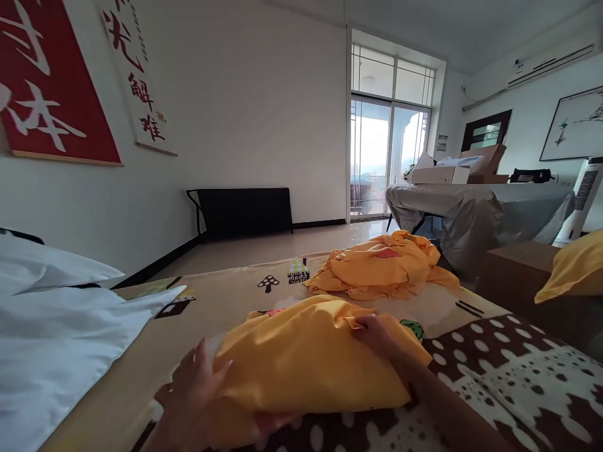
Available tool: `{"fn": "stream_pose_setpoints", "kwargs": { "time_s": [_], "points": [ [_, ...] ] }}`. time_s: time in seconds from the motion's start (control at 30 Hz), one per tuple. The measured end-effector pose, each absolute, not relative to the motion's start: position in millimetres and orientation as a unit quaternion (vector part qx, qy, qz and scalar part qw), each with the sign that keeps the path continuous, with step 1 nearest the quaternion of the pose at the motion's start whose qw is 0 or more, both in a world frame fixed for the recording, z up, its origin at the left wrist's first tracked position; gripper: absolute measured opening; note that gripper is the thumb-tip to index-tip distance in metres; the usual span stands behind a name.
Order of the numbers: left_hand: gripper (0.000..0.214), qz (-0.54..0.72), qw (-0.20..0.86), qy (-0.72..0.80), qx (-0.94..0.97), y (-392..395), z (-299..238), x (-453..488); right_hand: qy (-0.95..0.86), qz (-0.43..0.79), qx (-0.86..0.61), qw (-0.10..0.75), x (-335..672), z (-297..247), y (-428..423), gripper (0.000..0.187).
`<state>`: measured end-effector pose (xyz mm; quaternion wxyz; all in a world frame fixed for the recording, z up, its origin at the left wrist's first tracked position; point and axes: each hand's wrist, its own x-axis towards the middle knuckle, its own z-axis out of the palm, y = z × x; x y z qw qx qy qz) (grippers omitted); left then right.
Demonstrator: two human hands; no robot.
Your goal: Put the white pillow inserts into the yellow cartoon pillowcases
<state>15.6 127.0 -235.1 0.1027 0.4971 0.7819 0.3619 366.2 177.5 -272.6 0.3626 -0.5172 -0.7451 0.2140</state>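
A yellow pillowcase with a pillow in it (306,361) lies across the patterned bedsheet (226,301) in front of me. My left hand (195,386) grips its left end, fingers curled around the open edge where a bit of white pillow shows. My right hand (377,336) pinches the cloth on top near its right end. A crumpled heap of yellow fabric (381,263) lies farther back on the bed, apart from both hands.
White pillows (56,320) lie on the left of the bed. A yellow cushion (577,267) rests on a wooden cabinet (513,263) at right. Beyond stand a grey-covered table (475,207) with cardboard boxes (452,169), a white fan heater (581,198) and a black bench (242,210).
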Motion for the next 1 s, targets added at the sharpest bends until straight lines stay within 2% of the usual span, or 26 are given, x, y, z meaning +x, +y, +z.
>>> {"fn": "stream_pose_setpoints", "kwargs": {
  "time_s": [0.07,0.13,0.17,0.27,0.4,0.47,0.57,0.6,0.67,0.73,0.77,0.9,1.0],
  "points": [
    [0.065,0.336,-0.008,0.747,0.573,119.6,-233.0,33.5,-0.759,0.239,-0.446,0.410,351.5,-263.0,160.0,0.019],
    [0.060,0.320,-0.028,0.617,0.719,103.6,-226.1,63.6,-0.782,0.265,-0.351,0.442,338.8,-251.8,136.2,0.027],
    [0.061,0.303,-0.033,0.542,0.783,93.4,-221.1,80.1,-0.800,0.286,-0.306,0.429,333.3,-246.9,123.6,0.033],
    [0.068,0.213,0.015,0.393,0.895,62.5,-203.5,120.2,-0.858,0.317,-0.226,0.336,321.6,-237.1,91.8,0.041],
    [0.069,0.152,0.151,0.362,0.907,43.3,-190.4,135.5,-0.898,0.302,-0.181,0.264,318.7,-227.2,74.7,0.035],
    [0.055,0.126,0.213,0.372,0.894,45.1,-192.5,133.6,-0.911,0.306,-0.165,0.222,321.4,-220.6,71.6,0.035],
    [0.013,0.080,0.247,0.407,0.876,53.4,-201.6,129.5,-0.921,0.296,-0.200,0.153,327.2,-211.9,66.1,0.030],
    [0.006,0.071,0.242,0.422,0.871,56.0,-204.3,128.1,-0.923,0.282,-0.226,0.132,329.2,-210.2,64.4,0.034],
    [0.007,0.063,0.226,0.444,0.865,59.5,-206.9,124.0,-0.924,0.241,-0.279,0.101,333.0,-209.0,63.2,0.049],
    [0.010,0.078,0.198,0.464,0.860,61.1,-204.9,117.1,-0.923,0.192,-0.319,0.092,336.7,-210.5,67.6,0.056],
    [0.012,0.094,0.185,0.471,0.857,61.5,-202.6,112.4,-0.922,0.166,-0.334,0.100,338.7,-211.9,72.2,0.053],
    [0.021,0.210,0.132,0.482,0.841,63.1,-191.4,87.4,-0.912,0.083,-0.372,0.150,348.6,-219.2,100.8,0.016],
    [0.023,0.332,0.037,0.487,0.807,65.0,-187.5,68.1,-0.901,0.066,-0.391,0.178,357.8,-222.0,119.0,0.014]
  ]
}}
